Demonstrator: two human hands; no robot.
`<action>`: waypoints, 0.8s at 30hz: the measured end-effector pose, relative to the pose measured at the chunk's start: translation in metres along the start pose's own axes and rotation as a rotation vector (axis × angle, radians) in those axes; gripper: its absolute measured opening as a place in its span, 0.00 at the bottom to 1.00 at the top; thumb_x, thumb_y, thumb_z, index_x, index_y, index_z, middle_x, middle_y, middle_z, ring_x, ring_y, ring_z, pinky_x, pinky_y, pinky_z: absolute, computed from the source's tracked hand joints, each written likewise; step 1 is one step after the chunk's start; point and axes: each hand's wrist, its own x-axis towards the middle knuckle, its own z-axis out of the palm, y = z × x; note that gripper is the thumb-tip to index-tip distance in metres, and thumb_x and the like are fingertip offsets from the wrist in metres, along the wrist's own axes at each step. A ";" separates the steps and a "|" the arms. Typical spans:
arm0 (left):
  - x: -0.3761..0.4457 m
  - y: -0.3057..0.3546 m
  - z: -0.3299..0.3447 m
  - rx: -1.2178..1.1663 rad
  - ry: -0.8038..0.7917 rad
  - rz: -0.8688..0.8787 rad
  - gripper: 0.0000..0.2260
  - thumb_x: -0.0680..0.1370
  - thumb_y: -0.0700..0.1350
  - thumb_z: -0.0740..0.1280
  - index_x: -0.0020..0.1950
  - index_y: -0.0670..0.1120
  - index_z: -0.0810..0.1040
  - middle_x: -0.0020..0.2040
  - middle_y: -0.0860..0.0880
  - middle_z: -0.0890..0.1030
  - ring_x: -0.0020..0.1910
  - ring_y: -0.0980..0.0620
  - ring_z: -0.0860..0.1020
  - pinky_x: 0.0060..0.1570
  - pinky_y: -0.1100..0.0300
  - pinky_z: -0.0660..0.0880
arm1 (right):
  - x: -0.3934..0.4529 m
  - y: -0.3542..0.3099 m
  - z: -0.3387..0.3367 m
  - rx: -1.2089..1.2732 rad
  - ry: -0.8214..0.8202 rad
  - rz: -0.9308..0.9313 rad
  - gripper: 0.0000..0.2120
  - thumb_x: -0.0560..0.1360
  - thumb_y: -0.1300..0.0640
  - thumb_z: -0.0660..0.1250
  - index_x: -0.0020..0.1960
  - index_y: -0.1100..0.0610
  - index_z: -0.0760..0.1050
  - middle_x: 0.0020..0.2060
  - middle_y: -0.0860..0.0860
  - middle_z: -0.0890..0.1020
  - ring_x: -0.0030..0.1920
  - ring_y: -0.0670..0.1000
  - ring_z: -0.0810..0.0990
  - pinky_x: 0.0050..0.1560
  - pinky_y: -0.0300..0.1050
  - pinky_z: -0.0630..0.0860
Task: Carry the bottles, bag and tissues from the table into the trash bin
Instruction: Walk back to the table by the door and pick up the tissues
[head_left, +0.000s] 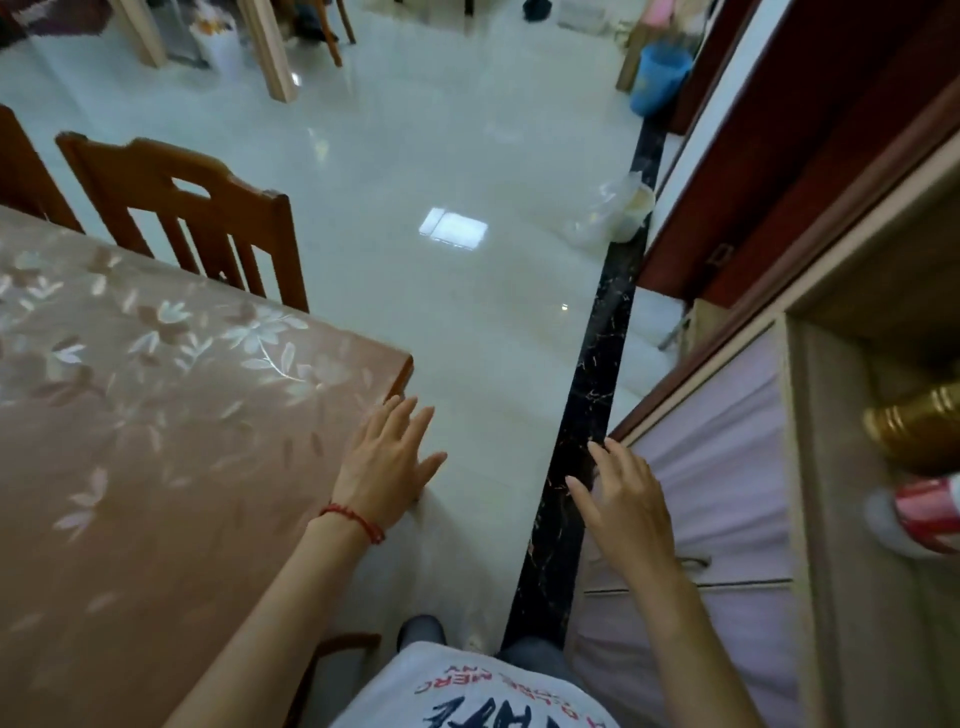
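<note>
My left hand (388, 457) hovers over the right edge of the table (130, 441), fingers spread, holding nothing. My right hand (626, 499) hangs open in front of the pale cabinet, also with nothing in it. The table has a pink floral cover, and the part in view carries no bottles, bag or tissues. A small cream bin lined with a clear plastic bag (621, 210) stands on the floor by the right wall. Farther back stands a blue bin (658, 78).
A wooden chair (202, 218) is pushed against the table's far side. A cabinet with pale lilac doors (727, 467) runs along the right, with a gold object (919, 421) on a shelf. Glossy white floor with a black marble strip (587, 395) lies between.
</note>
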 end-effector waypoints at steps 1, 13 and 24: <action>0.009 0.006 0.001 0.002 -0.013 0.017 0.28 0.74 0.59 0.52 0.61 0.40 0.75 0.60 0.38 0.78 0.60 0.38 0.75 0.55 0.42 0.73 | 0.003 0.005 -0.001 0.002 -0.003 0.012 0.23 0.72 0.49 0.63 0.60 0.64 0.75 0.57 0.61 0.78 0.58 0.61 0.77 0.54 0.55 0.75; 0.115 0.016 0.007 0.037 -0.120 0.084 0.34 0.78 0.62 0.39 0.61 0.42 0.75 0.58 0.40 0.79 0.58 0.39 0.77 0.53 0.44 0.75 | 0.081 0.038 0.004 0.004 -0.041 0.115 0.23 0.75 0.50 0.66 0.65 0.61 0.70 0.64 0.59 0.74 0.65 0.58 0.71 0.61 0.54 0.70; 0.275 -0.008 0.012 -0.012 -0.164 0.139 0.33 0.78 0.61 0.40 0.59 0.41 0.76 0.58 0.39 0.79 0.57 0.38 0.77 0.52 0.43 0.76 | 0.232 0.045 0.016 -0.006 -0.049 0.199 0.23 0.73 0.52 0.68 0.63 0.63 0.72 0.61 0.60 0.76 0.63 0.60 0.73 0.61 0.54 0.71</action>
